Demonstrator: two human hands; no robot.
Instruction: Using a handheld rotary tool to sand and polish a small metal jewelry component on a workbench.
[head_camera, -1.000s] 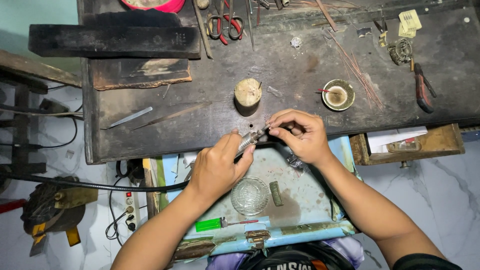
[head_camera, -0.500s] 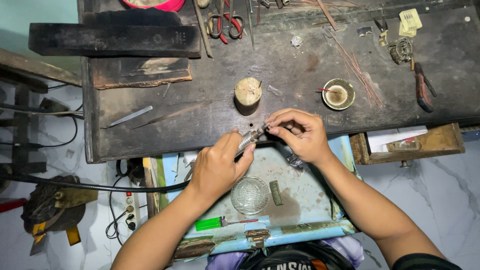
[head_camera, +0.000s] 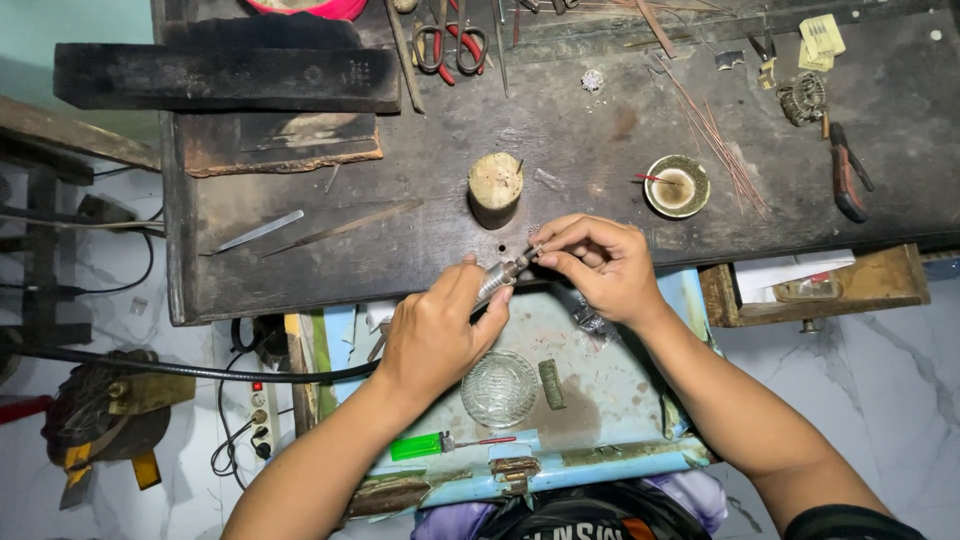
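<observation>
I am gripping the metal rotary handpiece (head_camera: 500, 277) in my left hand (head_camera: 435, 335), its long axis slanting up toward my right hand (head_camera: 600, 265), which is pinching a tiny workpiece at the tip, over the dark workbench (head_camera: 600, 130) edge. A green lighter (head_camera: 418, 446) is lying on the blue tray (head_camera: 610, 400) nearer me.

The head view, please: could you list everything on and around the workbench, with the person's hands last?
workbench: one, dark, across the top
wooden peg: one, tan, upright mid-bench
small dish: one, pale, right of the peg
scissors: one, red-handled, top edge
pliers: one, dark, far right
glass dish: one, clear, on the blue tray
blue tray: one, below the bench
lighter: one, green, tray's front edge
rotary handpiece: one, silver, in the left hand
left hand: grips the handpiece
right hand: pinches something small at the tip
</observation>
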